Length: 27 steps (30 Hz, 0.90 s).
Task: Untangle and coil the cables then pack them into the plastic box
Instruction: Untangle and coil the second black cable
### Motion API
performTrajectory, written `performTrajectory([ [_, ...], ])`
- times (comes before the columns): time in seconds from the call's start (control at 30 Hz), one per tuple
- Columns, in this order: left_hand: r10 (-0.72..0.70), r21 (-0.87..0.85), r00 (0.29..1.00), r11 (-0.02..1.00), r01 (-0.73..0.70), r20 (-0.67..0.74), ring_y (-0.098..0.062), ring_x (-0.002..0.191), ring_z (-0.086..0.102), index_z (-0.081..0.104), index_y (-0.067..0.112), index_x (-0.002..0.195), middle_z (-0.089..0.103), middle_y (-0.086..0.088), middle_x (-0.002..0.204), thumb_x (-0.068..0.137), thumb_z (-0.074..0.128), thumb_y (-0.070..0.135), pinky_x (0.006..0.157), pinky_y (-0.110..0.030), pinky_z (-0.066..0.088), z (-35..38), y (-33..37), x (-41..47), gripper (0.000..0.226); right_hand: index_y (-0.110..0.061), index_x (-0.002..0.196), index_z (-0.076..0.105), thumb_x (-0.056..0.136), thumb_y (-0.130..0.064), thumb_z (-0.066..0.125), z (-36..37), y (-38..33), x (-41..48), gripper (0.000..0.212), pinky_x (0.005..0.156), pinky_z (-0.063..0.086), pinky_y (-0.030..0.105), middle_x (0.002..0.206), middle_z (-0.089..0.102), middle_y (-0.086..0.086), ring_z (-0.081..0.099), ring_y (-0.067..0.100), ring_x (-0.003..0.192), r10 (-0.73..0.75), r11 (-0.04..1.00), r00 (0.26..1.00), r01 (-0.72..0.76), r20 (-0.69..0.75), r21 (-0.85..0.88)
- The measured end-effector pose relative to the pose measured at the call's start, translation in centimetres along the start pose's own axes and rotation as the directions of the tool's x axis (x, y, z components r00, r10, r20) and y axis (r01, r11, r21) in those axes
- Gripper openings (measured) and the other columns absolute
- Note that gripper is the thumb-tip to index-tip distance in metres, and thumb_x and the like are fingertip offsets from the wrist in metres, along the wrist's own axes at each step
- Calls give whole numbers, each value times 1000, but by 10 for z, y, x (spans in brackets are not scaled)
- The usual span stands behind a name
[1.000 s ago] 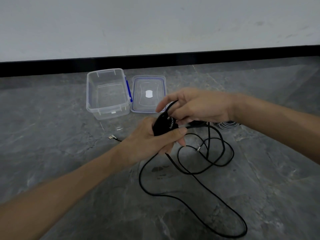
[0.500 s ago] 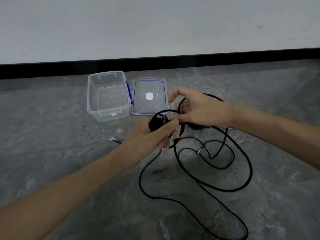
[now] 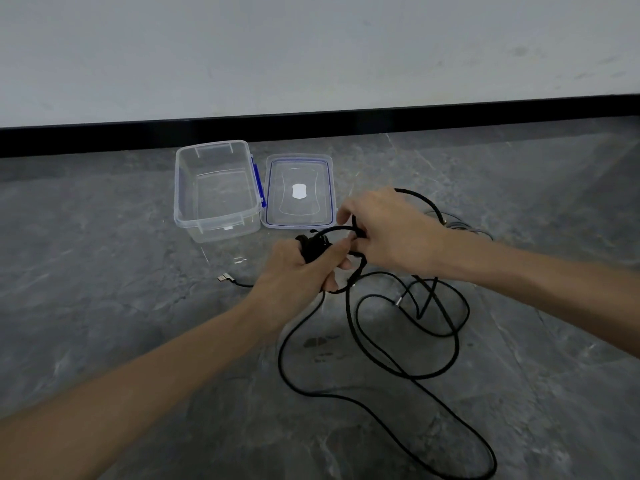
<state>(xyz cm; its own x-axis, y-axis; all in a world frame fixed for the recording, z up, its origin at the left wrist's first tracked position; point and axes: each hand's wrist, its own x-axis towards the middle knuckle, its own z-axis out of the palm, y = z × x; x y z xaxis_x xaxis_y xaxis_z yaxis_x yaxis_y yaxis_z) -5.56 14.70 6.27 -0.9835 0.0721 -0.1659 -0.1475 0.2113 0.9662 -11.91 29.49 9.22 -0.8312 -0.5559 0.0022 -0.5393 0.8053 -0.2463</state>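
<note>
My left hand (image 3: 301, 268) grips a small black device (image 3: 313, 249) at one end of a long black cable (image 3: 349, 382). My right hand (image 3: 388, 233) pinches a loop of that cable just right of the device, and the loop arcs over the back of this hand. The rest of the cable lies in loose tangled loops on the grey floor below and to the right. A clear plastic box (image 3: 216, 192) stands open and empty to the upper left, its lid (image 3: 298, 192) flat beside it.
A USB plug (image 3: 224, 279) on a thin cable lies on the floor left of my left hand. A grey coiled cable (image 3: 460, 226) shows behind my right wrist. A black skirting strip (image 3: 311, 128) and a white wall close off the far side.
My right hand has drawn a cable loop up and over toward the device in my left hand. The floor loops have shifted and tightened. Both hands stay close together.
</note>
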Motion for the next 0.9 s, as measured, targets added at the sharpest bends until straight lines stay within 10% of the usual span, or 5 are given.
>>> performTrajectory([
  [0.17,-47,4,999,999,46,16,-13,59,53,67,18,67,53,6,48,95,56,34,66,-23,43,-4,-4,0,34,-15,134,37,93,5,46,-4,3,-6,46,81,53,47,99,61,7,60,21,87,-102,958,890,-32,445,284],
  [0.37,7,14,991,1000,-9,131,-8,58,52,68,4,73,52,7,51,80,52,57,66,-23,42,-6,-6,-4,56,-27,143,20,96,4,40,-12,5,-8,60,93,52,43,106,62,10,64,22,102,-97,881,790,-215,605,422],
  [0.6,-199,-175,980,965,197,8,-11,56,56,64,21,49,55,-4,60,97,44,51,76,-28,41,4,0,2,60,-7,110,43,81,-28,76,-4,-3,-16,49,64,52,44,77,62,7,61,26,68,29,997,992,-38,-125,-72],
  [0.9,-239,-278,967,938,207,-86,-12,50,55,63,14,77,59,-2,58,99,46,45,78,-33,48,5,5,6,41,-3,83,64,91,-13,61,3,-11,-15,13,72,49,40,75,64,8,58,22,71,-11,994,989,-5,-149,-107],
])
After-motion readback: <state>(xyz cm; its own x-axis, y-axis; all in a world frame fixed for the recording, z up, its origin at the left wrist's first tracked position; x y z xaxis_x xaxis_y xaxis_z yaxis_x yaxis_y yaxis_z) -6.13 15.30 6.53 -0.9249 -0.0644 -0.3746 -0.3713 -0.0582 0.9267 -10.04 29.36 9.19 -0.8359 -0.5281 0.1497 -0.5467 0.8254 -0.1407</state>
